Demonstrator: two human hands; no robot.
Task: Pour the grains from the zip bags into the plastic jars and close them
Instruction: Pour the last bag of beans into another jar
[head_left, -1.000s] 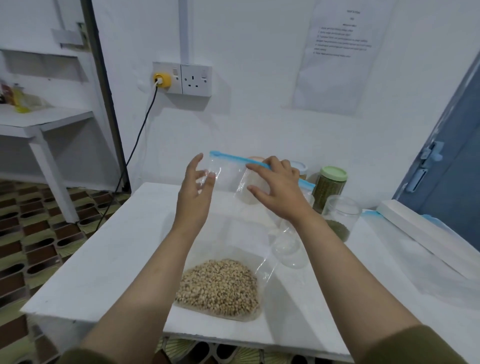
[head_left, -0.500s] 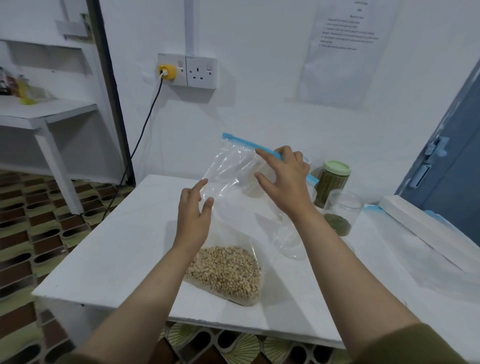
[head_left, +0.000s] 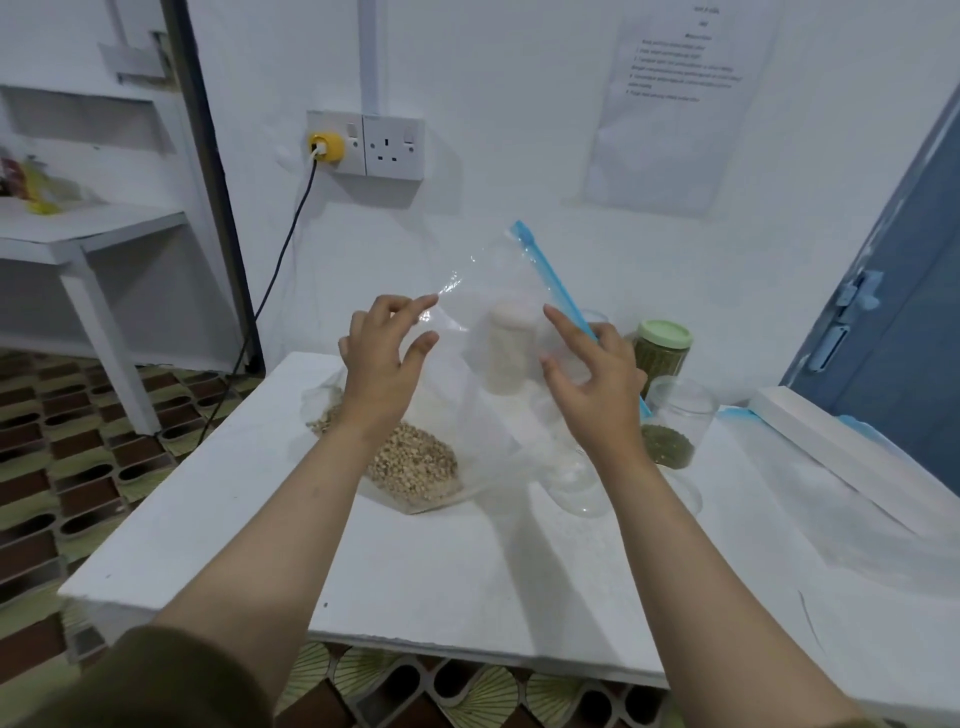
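Note:
A clear zip bag with a blue zip strip stands tilted on the white table, tan grains heaped in its bottom. My left hand holds the bag's left edge between thumb and forefinger. My right hand holds the top by the zip strip, thumb and forefinger in front of the film. An empty clear jar stands just below my right wrist. Behind it are an open jar with a few green grains and a green-lidded full jar. A pale jar shows through the bag.
A long white box and a flat clear bag lie on the table's right side, by a blue door. A wall socket with a yellow plug and hanging cable is at the back left. The table's front edge is close to me.
The bag has been lifted and turned, so its zip strip now runs steeply upward. My left hand rose along the bag's edge, and the grains slid toward the left corner.

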